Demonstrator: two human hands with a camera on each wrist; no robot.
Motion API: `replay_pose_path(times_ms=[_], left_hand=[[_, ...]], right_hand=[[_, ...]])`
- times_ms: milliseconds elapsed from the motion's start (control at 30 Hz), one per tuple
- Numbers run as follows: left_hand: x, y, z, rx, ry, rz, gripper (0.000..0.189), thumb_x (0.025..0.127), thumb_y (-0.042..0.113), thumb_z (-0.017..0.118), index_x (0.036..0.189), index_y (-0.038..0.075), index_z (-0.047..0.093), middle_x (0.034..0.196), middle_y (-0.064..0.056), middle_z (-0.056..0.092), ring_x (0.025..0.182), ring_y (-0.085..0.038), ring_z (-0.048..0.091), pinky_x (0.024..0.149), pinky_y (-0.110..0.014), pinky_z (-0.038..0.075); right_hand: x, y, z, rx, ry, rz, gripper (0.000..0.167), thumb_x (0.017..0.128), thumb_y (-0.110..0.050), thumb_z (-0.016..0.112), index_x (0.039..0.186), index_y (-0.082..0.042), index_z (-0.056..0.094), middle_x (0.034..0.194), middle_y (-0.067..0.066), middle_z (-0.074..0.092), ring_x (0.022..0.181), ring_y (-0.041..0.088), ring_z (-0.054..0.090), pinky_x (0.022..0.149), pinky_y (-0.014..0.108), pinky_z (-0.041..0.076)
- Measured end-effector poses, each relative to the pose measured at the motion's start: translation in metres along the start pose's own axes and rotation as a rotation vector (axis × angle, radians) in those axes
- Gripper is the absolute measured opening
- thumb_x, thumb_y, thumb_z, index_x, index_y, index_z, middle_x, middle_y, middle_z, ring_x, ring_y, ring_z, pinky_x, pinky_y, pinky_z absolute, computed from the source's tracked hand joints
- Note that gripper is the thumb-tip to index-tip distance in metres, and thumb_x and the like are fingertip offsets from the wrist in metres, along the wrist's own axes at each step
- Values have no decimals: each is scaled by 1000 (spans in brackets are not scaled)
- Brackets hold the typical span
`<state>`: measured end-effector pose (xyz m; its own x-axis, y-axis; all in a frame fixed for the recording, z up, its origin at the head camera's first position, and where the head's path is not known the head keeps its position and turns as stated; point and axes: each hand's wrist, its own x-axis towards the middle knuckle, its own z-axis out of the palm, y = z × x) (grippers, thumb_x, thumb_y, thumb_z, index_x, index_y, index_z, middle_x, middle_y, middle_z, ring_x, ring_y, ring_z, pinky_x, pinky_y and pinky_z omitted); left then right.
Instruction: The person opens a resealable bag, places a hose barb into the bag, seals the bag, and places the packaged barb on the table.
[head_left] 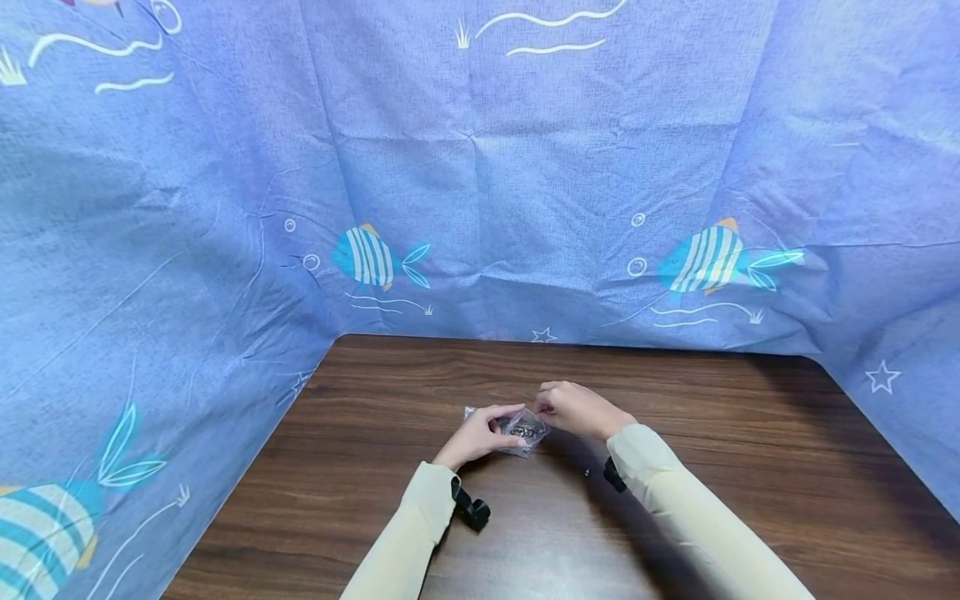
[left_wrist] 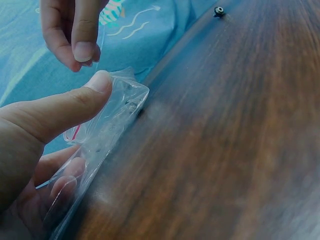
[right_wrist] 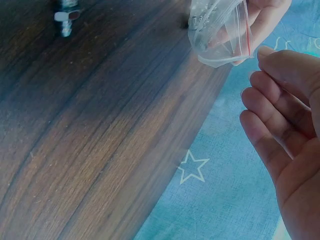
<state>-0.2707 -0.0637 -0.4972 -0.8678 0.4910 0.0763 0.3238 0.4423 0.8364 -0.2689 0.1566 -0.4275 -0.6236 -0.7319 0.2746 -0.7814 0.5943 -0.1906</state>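
My left hand [head_left: 480,435] grips a clear zip bag [head_left: 517,446] between thumb and fingers. A red stripe marks the bag near its zip, and small dark metal pieces [head_left: 522,432] lie inside. Beside the bag's edge is my right hand [head_left: 577,408], its fingers loosely bent. In the left wrist view, a gap separates the right fingertips [left_wrist: 84,51] from the bag [left_wrist: 117,107]. I see nothing between the right fingers in the right wrist view, though part of the index finger is hidden by the thumb.
A tiny dark item [left_wrist: 219,12] with a pale ring lies on the brown wood table [head_left: 420,367]. In the right wrist view, a dark and silvery piece [right_wrist: 65,20] shows at the top left. Blue fish-print cloth [head_left: 540,192] stands behind the table and at its sides.
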Motion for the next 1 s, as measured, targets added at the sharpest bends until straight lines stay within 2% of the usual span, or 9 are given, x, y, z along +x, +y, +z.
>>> replay_pose_path(times_ms=[300,467,700,1000], left_hand=[[0,1,0,-2,3,5,57,79,26,80,131,17,61,79,1,55,63,-6,45,55,-20,38],[0,1,0,1,4,0,57,79,27,80,132,18,61,81,-2,56,63,-7,46,55,-20,38],[-2,1,-1,3,4,0,57,79,28,80,132,18,61,86,-5,59,64,-7,46,56,-20,38],[-2,1,0,3,7,-7,58,79,28,80,132,19,61,81,-2,56,64,-8,45,56,-21,38]], right_hand=[[-8,5,-4,50,-45,-4,4,83,-6,71,87,-5,73,83,-1,65,73,7,62,69,19,52],[-15,5,-11,111,-103,27,6,84,-9,71,88,-5,73,86,-1,67,78,8,64,72,20,53],[-26,7,-18,122,-122,27,5,82,-10,73,80,-9,69,78,-3,63,70,4,60,65,20,51],[-40,7,-25,213,-236,128,8,82,-13,74,87,-7,71,81,-5,67,70,0,57,66,21,50]])
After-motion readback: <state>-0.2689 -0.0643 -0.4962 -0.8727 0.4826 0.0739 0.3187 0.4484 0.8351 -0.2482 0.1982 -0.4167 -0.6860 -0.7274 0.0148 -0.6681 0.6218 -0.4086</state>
